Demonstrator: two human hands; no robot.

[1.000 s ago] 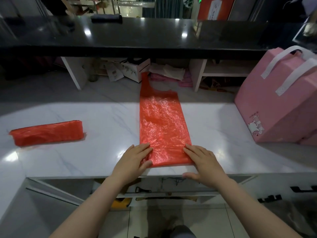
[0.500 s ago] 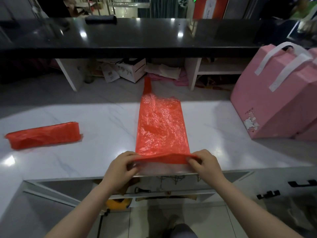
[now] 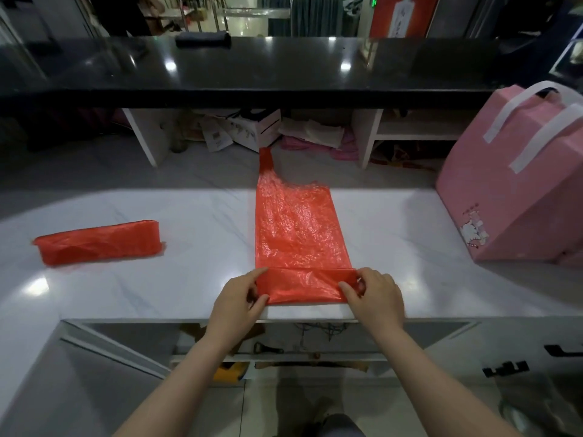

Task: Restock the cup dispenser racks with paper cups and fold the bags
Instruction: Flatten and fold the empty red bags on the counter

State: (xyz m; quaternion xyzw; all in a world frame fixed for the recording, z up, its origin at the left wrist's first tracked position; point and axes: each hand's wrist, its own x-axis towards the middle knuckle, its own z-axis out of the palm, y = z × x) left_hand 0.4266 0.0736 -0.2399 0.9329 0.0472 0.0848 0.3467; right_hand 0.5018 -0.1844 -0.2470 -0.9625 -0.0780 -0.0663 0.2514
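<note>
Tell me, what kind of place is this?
Probably behind a shop's service counter: a raised black countertop above a white worktop, cluttered shelves beneath, and a pink gift bag.

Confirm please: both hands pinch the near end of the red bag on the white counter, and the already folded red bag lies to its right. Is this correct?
Not quite. The head view shows the folded bag lying to the left, not the right. The rest holds: the left hand and right hand pinch the near end of the red bag on the white counter.
</note>
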